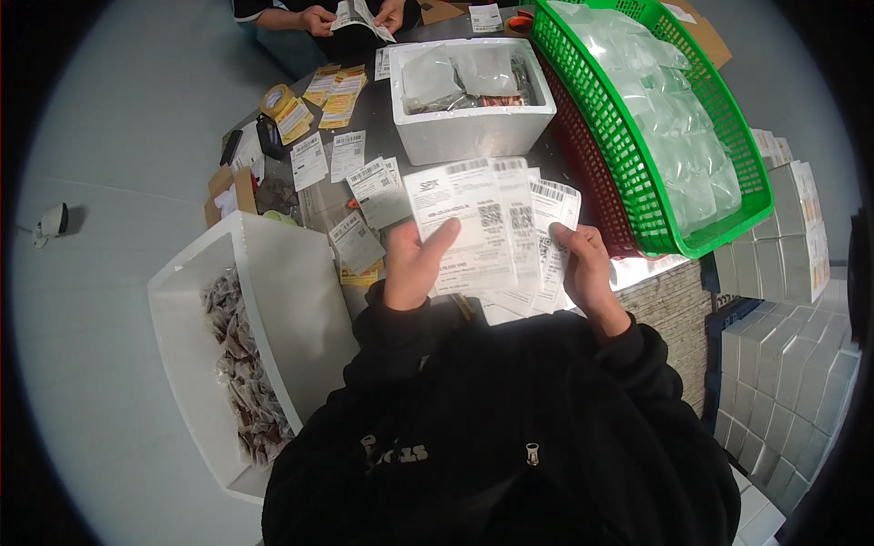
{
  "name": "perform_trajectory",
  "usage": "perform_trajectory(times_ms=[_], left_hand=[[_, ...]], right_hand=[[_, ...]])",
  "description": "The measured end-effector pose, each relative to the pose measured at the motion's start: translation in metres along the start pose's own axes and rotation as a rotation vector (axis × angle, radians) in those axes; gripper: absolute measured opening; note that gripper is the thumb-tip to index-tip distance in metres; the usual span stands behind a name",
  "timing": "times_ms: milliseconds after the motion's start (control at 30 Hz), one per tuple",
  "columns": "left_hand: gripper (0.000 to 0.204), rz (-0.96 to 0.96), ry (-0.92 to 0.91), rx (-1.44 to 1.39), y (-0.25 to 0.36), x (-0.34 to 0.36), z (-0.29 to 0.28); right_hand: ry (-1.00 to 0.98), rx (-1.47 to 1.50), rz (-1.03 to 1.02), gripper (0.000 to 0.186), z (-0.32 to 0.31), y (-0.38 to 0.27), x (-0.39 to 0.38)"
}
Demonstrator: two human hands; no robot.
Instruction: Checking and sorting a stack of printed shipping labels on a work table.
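Note:
Fanned-out white paper labels (472,250) with barcodes and square codes are held in front of me between both hands. My left hand (414,264) is closed on their left side, thumb across the top sheet. My right hand (587,273) pinches the right side of the fan. Just beyond them, a white foam box (469,136) holds clear plastic bags (437,73) over darker packed contents. More labels (373,191) lie on the dark table (314,200) to the left.
A green basket (601,109) of translucent white bags overlaps a red basket (574,146). At lower left, a foam bin (291,328) holds small packets. Yellow labels (341,96) and tape (273,100) lie at back left. White boxes (774,391) are stacked right. A co-worker's hands (319,18) hold papers.

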State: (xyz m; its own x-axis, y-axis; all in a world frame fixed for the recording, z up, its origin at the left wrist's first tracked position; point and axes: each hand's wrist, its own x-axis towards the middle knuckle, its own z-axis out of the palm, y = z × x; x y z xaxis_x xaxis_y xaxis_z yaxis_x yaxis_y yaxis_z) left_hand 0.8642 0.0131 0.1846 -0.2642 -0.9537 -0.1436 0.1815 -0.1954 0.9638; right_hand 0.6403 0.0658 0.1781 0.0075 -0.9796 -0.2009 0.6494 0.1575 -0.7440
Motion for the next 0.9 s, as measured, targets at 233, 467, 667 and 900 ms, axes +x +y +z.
perform_trajectory(times_ms=[233,467,667,900], left_hand=[[0.028,0.111,0.121,-0.163,0.008,-0.006,-0.009],[0.030,0.059,0.124,-0.279,0.021,-0.013,-0.013],[0.034,-0.040,-0.079,0.021,0.001,-0.027,-0.002],[0.036,0.030,0.008,-0.037,-0.002,-0.031,0.002]], right_hand=[[0.019,-0.093,-0.010,0.024,-0.008,-0.002,-0.009],[0.077,-0.177,-0.053,0.026,-0.002,-0.002,-0.014],[0.111,-0.323,-0.095,0.025,0.000,0.005,-0.018],[0.134,-0.388,-0.160,0.023,-0.001,0.008,-0.019]])
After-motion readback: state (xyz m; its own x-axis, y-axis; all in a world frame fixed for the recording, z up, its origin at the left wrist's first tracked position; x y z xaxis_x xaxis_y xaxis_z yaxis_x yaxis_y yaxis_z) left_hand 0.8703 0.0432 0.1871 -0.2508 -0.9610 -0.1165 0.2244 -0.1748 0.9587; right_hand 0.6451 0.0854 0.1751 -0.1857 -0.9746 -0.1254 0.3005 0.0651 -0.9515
